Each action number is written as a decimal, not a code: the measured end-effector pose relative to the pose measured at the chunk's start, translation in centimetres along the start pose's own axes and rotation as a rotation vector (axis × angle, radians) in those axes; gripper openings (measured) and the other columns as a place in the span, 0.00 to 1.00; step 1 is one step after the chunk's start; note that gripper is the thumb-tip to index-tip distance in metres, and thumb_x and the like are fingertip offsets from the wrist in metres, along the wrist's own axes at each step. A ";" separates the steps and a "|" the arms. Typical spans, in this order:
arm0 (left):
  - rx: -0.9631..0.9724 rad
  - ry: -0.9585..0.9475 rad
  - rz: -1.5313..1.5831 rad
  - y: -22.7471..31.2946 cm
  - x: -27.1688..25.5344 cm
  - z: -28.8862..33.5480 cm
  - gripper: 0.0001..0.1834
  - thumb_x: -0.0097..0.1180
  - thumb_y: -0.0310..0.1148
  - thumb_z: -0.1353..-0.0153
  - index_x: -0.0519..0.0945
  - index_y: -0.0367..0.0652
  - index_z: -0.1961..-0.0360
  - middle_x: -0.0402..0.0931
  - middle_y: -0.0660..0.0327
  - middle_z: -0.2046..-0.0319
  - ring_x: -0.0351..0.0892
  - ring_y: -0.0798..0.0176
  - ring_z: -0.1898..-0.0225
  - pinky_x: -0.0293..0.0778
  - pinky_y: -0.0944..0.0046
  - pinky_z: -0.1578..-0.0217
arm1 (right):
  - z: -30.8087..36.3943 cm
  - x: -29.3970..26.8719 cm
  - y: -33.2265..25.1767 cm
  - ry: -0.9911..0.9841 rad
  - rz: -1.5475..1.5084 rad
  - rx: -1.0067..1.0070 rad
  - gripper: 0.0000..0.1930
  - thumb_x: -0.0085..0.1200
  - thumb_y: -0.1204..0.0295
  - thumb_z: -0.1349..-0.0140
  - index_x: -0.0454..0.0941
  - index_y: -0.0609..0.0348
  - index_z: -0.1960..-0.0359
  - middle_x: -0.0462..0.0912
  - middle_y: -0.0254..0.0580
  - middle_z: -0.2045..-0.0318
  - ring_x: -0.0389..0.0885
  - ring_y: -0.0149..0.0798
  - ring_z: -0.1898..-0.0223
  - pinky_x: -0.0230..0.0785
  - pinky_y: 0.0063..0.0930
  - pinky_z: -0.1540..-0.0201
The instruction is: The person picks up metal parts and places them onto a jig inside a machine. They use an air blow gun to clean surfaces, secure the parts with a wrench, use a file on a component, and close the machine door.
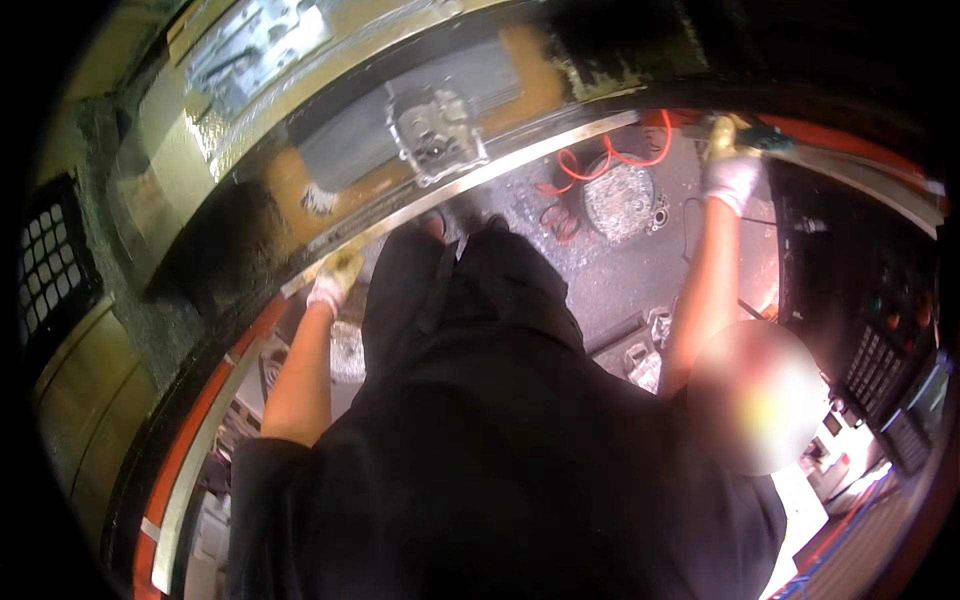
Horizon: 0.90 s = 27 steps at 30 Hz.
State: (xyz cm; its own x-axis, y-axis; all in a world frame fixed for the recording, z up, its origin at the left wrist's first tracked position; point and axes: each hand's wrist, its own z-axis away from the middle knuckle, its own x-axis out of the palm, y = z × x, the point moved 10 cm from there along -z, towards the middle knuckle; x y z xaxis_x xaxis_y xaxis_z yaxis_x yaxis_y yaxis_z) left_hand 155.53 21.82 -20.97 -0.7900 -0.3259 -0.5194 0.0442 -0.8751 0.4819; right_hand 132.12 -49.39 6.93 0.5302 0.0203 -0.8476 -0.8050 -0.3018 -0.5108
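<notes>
My left hand (338, 278), in a white glove with yellowish fingers, is at the left end of a pale metal rail (520, 150). Its fingers look curled against the rail's edge, though the tips are hard to see. Out at the far right, my right hand (731, 165) wears a matching glove. The fingers are closed by a dark teal thing (768, 138), whose kind is too dim to make out. Beyond the rail, a silvery metal casting (435, 132) with an irregular flanged outline lies on a grey plate (350, 125) in the machine.
Another pale casting (260, 55) appears at the upper left. A red coiled hose (568, 165) hangs by a round container of metal chips (619, 200) on the floor. More metal parts (645, 365) lie behind my right arm. A dark control panel (880, 340) stands at the right.
</notes>
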 end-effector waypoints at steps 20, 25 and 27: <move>-0.463 -0.082 0.816 9.0 7.4 -27.1 0.38 0.42 0.61 0.28 0.72 0.40 0.33 0.74 0.51 0.36 0.74 0.54 0.37 0.66 0.58 0.35 | 32.1 41.9 -2.5 -1.217 0.770 -0.644 0.33 0.55 0.40 0.38 0.69 0.25 0.30 0.63 0.34 0.26 0.46 0.54 0.22 0.35 0.60 0.22; -0.548 -0.161 1.402 12.8 9.0 -25.8 0.36 0.42 0.64 0.28 0.75 0.44 0.37 0.80 0.54 0.46 0.78 0.55 0.45 0.74 0.57 0.44 | 37.3 45.2 5.6 -0.936 -1.217 1.270 0.37 0.62 0.49 0.37 0.65 0.52 0.30 0.71 0.50 0.37 0.75 0.48 0.40 0.81 0.42 0.50; -0.634 -0.221 1.413 12.8 9.2 -25.8 0.33 0.45 0.63 0.29 0.77 0.44 0.42 0.80 0.56 0.56 0.80 0.58 0.51 0.78 0.57 0.52 | 38.5 44.5 7.4 -1.008 -1.266 1.187 0.32 0.61 0.57 0.34 0.66 0.58 0.34 0.76 0.48 0.44 0.80 0.42 0.47 0.83 0.36 0.55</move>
State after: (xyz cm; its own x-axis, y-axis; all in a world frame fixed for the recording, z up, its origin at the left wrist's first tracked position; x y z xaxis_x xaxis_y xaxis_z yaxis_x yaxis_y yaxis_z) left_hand 164.61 -1.62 -37.80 0.0448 -0.9750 0.2176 0.9951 0.0629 0.0768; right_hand 139.50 -14.04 -40.08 0.8604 0.2300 0.4548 -0.1325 0.9627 -0.2360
